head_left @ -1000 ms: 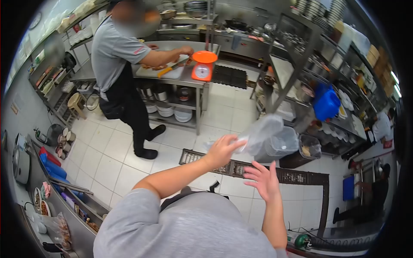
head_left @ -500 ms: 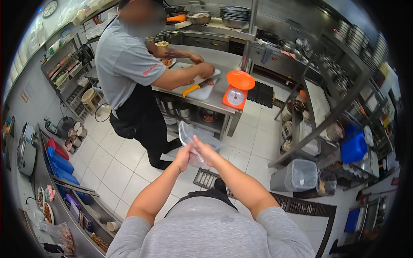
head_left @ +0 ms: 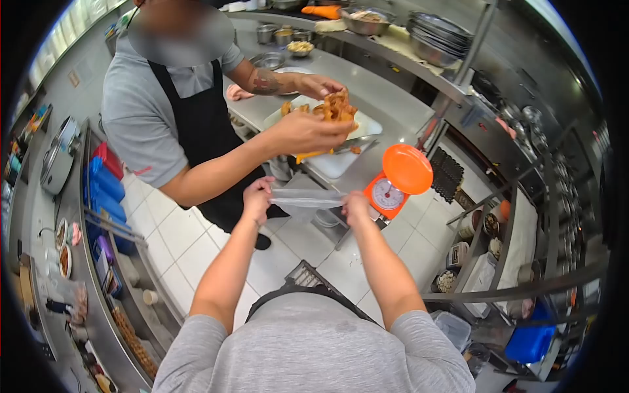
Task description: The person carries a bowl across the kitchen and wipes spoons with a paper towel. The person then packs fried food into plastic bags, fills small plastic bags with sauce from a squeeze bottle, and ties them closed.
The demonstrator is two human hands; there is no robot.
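Observation:
Between my two hands a clear plastic bag [head_left: 306,198] is stretched out sideways, its edge pulled wide. My left hand [head_left: 257,198] grips one end with fingers closed. My right hand [head_left: 356,208] pinches the other end, close to the orange kitchen scale [head_left: 388,195]. Just beyond the bag, a co-worker's two hands hold up a bunch of orange-brown cooked pieces [head_left: 339,106], which look like fried meat. Under them lies a white cutting board [head_left: 367,126] with a knife [head_left: 356,143] and a few more pieces on it.
The co-worker [head_left: 196,111] stands at the left of the steel table [head_left: 386,98]. A bowl of pale chopped food [head_left: 301,49] sits farther back. Steel racks [head_left: 517,216] rise on my right. A long steel counter [head_left: 85,288] with blue bins [head_left: 105,196] runs along the left.
My hands have moved apart and stretched the bag, and I am closer to the table. The co-worker has turned toward me and lifted the cooked pieces off the board.

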